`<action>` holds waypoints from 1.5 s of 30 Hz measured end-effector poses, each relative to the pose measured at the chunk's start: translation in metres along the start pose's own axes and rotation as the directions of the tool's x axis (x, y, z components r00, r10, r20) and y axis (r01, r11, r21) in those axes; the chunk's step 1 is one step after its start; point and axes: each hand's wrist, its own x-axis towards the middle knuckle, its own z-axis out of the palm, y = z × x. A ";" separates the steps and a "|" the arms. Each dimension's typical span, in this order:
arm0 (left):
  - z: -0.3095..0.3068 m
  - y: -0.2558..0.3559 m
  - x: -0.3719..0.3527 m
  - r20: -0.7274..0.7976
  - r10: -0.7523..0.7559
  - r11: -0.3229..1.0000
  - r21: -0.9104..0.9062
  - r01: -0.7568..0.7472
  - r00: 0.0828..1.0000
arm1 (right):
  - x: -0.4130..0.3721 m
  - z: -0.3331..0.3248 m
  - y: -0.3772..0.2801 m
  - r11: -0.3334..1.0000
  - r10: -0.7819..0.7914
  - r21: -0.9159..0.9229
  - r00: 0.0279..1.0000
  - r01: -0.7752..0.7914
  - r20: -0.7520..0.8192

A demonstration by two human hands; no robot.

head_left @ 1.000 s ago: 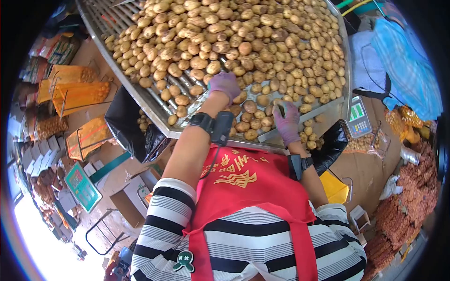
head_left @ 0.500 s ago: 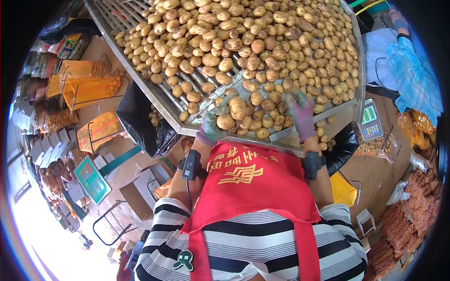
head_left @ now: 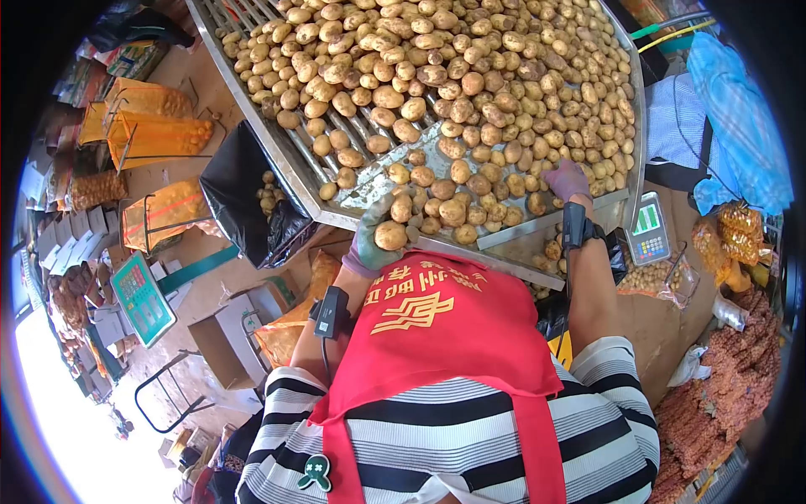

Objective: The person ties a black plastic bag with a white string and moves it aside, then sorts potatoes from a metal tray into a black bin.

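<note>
Yellow-brown potatoes lie heaped on a metal sorting table, some of them soiled. My left hand, in a purple and grey-green glove, is at the table's near edge, with its fingers curled round a potato. A second potato sits against those fingers. Farther right, my right hand, gloved too, reaches over the metal strip and touches the heap. Its fingertips are partly hidden, so I cannot make out their grip.
Black bags hang beside the table, with potatoes inside. A green scale stands at left and a grey scale at right. Orange mesh sacks stand on the left. Another person's blue sleeve shows at the right.
My right hand has moved right and slightly up, over the metal strip into the heap. My left hand has shifted a little left and down, still round a potato. The camera view has tilted slightly.
</note>
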 end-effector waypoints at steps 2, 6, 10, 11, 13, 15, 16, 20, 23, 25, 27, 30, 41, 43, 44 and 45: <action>-0.009 -0.001 -0.004 -0.027 -0.028 0.996 -0.088 0.025 0.999 | -0.007 0.009 0.004 1.000 -0.025 0.013 0.999 0.026 -0.041; 0.008 -0.013 -0.009 -0.084 0.072 0.984 -0.159 -0.085 0.994 | -0.057 0.014 -0.014 0.340 -0.352 0.900 0.850 -0.274 0.392; 0.006 -0.020 -0.009 0.077 0.096 0.977 -0.196 -0.079 0.992 | -0.112 0.006 -0.075 0.391 -0.445 0.900 0.896 0.192 0.002; 0.007 -0.022 -0.009 0.022 0.106 0.982 -0.162 -0.101 0.994 | -0.106 0.021 -0.082 0.668 -0.473 0.590 0.871 0.454 -0.134; 0.004 -0.018 -0.013 -0.106 0.092 0.977 -0.183 -0.110 0.990 | -0.094 0.052 -0.094 0.824 -0.549 0.030 0.809 0.567 -0.212; 0.005 -0.017 -0.018 -0.096 0.127 0.982 -0.127 -0.139 0.987 | -0.079 0.057 -0.093 0.814 -0.535 0.142 0.822 0.563 -0.194; 0.011 -0.016 -0.020 -0.080 0.155 0.984 -0.077 -0.161 0.985 | -0.080 0.048 -0.098 0.801 -0.518 0.246 0.838 0.545 -0.171; 0.015 -0.014 -0.030 0.039 0.184 0.952 -0.257 -0.168 0.982 | -0.097 0.030 -0.087 0.101 -0.656 0.995 0.753 0.021 0.051; 0.016 -0.011 -0.027 -0.020 0.143 0.927 -0.346 -0.141 0.990 | -0.128 0.022 -0.105 -0.166 -0.728 0.908 0.669 -0.384 0.150; 0.014 -0.009 -0.030 -0.008 0.129 0.941 -0.316 -0.125 0.992 | -0.148 0.016 -0.122 -0.280 -0.692 0.765 0.674 -0.580 0.258; 0.011 -0.007 -0.034 -0.040 0.106 0.941 -0.319 -0.113 0.994 | -0.148 0.028 -0.128 -0.239 -0.781 0.832 0.608 -0.501 0.142; 0.004 -0.005 -0.041 0.047 0.152 0.958 -0.254 -0.136 0.987 | -0.154 0.034 -0.138 -0.152 -0.820 0.912 0.564 -0.382 0.100; -0.030 0.001 -0.065 -0.108 0.316 0.933 -0.145 -0.329 0.943 | -0.182 0.017 -0.195 -0.167 -0.797 0.629 0.480 -0.759 0.367; -0.020 0.008 -0.072 -0.015 0.268 0.897 -0.361 -0.255 0.963 | -0.178 0.020 -0.201 -0.044 -0.795 0.771 0.490 -0.635 0.358; -0.013 0.011 -0.075 -0.087 0.277 0.888 -0.359 -0.289 0.957 | -0.180 0.022 -0.210 -0.031 -0.803 0.766 0.472 -0.642 0.364; -0.017 0.011 -0.076 -0.104 0.306 0.893 -0.314 -0.323 0.946 | -0.188 0.014 -0.225 0.013 -0.724 0.863 0.590 -0.505 0.356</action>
